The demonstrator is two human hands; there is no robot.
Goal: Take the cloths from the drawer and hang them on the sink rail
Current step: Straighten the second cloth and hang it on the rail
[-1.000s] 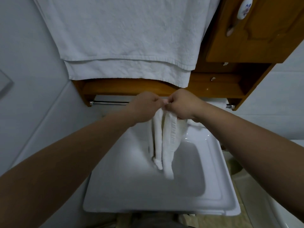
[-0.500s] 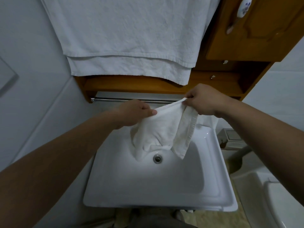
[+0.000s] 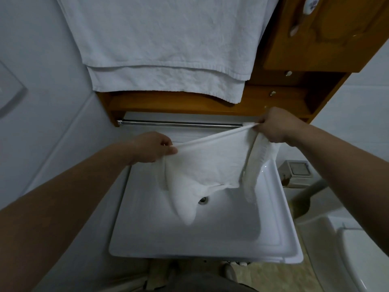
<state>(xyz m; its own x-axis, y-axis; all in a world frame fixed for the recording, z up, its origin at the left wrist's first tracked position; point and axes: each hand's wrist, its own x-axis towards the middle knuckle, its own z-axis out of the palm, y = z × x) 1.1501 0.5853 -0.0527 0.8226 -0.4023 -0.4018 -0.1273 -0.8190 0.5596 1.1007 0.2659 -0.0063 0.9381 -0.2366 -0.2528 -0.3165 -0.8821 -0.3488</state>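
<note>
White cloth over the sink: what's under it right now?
Under the white cloth, stretched between left hand and right hand, are the sink basin and drain; the basin's back part is covered.

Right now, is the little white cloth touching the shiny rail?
Apart. The head view shows the cloth stretched between the left hand and right hand, with white wall visible between it and the rail.

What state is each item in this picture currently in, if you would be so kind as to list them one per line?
white cloth: stretched between both hands above the sink, not yet on the rail
left hand: pinching one cloth corner
right hand: gripping the other corner, near the rail
rail: bare
sink: holds no water, drain uncovered
large towel: hanging folded above the rail
cabinet door: appears shut
</note>
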